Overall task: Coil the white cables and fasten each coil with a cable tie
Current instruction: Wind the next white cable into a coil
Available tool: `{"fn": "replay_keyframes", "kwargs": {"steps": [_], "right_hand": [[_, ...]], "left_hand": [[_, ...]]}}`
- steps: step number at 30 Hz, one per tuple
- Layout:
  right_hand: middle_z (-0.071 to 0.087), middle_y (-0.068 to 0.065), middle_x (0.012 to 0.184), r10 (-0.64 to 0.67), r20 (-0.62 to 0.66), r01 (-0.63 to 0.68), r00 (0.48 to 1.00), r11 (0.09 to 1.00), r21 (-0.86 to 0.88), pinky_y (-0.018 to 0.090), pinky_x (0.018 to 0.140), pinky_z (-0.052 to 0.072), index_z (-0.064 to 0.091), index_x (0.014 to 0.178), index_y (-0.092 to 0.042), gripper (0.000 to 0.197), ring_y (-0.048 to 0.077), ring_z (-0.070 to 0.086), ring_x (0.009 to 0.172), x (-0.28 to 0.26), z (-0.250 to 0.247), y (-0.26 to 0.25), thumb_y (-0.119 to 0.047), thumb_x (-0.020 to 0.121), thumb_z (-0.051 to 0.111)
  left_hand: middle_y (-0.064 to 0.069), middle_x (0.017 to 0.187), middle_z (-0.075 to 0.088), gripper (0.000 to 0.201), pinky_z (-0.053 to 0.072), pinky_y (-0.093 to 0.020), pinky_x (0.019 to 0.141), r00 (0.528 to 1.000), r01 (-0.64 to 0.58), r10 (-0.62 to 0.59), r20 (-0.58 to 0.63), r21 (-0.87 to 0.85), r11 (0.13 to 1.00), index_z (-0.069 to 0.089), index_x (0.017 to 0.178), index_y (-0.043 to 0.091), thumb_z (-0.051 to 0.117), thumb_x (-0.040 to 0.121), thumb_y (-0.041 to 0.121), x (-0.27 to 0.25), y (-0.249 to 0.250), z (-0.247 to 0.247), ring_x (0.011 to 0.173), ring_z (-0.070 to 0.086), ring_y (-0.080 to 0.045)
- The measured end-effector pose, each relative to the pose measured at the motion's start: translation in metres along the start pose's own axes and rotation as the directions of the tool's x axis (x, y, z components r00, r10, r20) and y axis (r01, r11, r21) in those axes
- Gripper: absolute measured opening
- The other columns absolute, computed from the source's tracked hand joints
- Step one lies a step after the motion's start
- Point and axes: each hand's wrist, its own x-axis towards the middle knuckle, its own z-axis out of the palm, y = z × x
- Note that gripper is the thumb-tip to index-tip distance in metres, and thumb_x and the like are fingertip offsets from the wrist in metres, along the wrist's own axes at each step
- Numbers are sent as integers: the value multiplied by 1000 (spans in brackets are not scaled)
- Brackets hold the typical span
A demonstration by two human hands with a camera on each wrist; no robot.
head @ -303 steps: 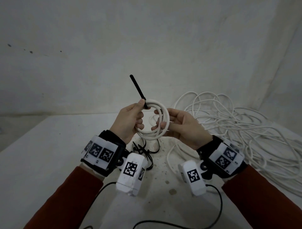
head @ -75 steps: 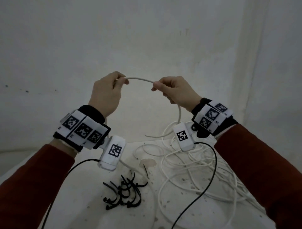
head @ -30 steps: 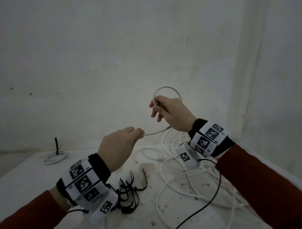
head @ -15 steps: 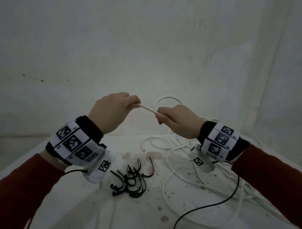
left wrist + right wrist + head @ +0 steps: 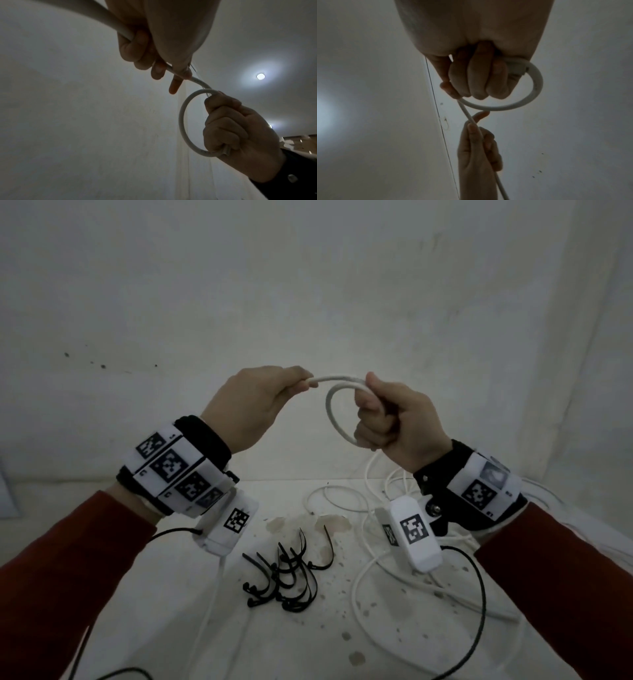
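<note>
Both hands are raised above the table with a white cable (image 5: 331, 412) between them. My right hand (image 5: 390, 419) has its fingers curled round a single small loop of that cable (image 5: 181, 121), the cable's cut end lying inside the fist (image 5: 518, 67). My left hand (image 5: 260, 402) pinches the same cable a short way from the loop (image 5: 173, 70); the cable runs on through the palm and down past the left wrist (image 5: 488, 148). A pile of black cable ties (image 5: 287, 573) lies on the table below the hands.
Loose white cable (image 5: 376, 570) sprawls over the right half of the stained white table (image 5: 171, 628). Black camera leads (image 5: 479, 611) hang from both wrists. A white wall (image 5: 308, 285) stands close behind the table.
The right hand has turned its fist and the loop now hangs in it on the left side. The left hand has slid back along the cable, leaving a short arched stretch between the hands.
</note>
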Motion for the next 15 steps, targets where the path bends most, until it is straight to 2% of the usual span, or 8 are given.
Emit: {"fn": "replay_keyframes", "kwargs": {"steps": [2, 3, 5, 6, 8, 12, 15], "right_hand": [[15, -10, 41, -7, -25, 9, 1000, 995, 95, 28, 44, 8, 46, 56, -22, 46, 12, 7, 37, 0, 3, -6, -32, 98, 30], [11, -8, 43, -15, -44, 21, 999, 989, 149, 27, 43, 9, 45, 56, -21, 44, 13, 6, 37, 0, 4, -10, -33, 96, 32], [8, -6, 44, -45, -81, 64, 996, 966, 251, 25, 40, 12, 44, 56, -19, 40, 13, 4, 37, 0, 6, -17, -33, 93, 34], [7, -6, 45, -61, -93, 86, 994, 954, 286, 24, 39, 13, 45, 57, -19, 39, 13, 4, 37, 1, 6, -20, -33, 92, 35], [7, -6, 45, -95, -110, 126, 989, 937, 326, 24, 40, 13, 46, 58, -18, 38, 13, 5, 37, 2, 4, -25, -32, 91, 36], [9, -6, 46, -157, -138, 201, 978, 892, 406, 24, 41, 16, 47, 61, -17, 34, 13, 6, 38, 2, -1, -34, -30, 91, 36], [12, -6, 46, -212, -153, 261, 965, 797, 545, 24, 40, 20, 48, 65, -14, 31, 13, 9, 37, 1, -7, -40, -25, 91, 36]], "left_hand": [[10, 76, 59, 38, 41, -29, 66, 1000, 24, -25, -16, -77, 997, 64, 109, 18, 34, 98, 39, 2, 4, -1, 71, 51, -11], [10, 72, 56, 36, 38, -26, 64, 999, 43, -45, -21, -103, 994, 64, 109, 18, 35, 98, 36, 3, 6, -1, 69, 50, -11], [-2, 67, 55, 31, 36, -21, 61, 995, 94, -97, -16, -146, 985, 64, 105, 18, 37, 100, 32, 4, 8, -2, 65, 51, -17], [-9, 67, 54, 28, 35, -17, 58, 993, 117, -121, -11, -168, 979, 63, 103, 18, 38, 101, 29, 4, 8, -2, 62, 50, -13], [-11, 68, 52, 24, 34, -12, 54, 988, 155, -157, 2, -195, 969, 62, 100, 17, 39, 101, 24, 4, 7, -2, 57, 45, -6], [-12, 68, 50, 21, 33, -12, 51, 982, 185, -188, 5, -202, 962, 60, 98, 16, 39, 101, 20, 4, 1, 2, 52, 41, -4], [-13, 68, 51, 21, 33, -13, 50, 978, 210, -208, 30, -182, 961, 58, 98, 17, 37, 101, 22, 0, -7, 6, 51, 41, -5]]}}
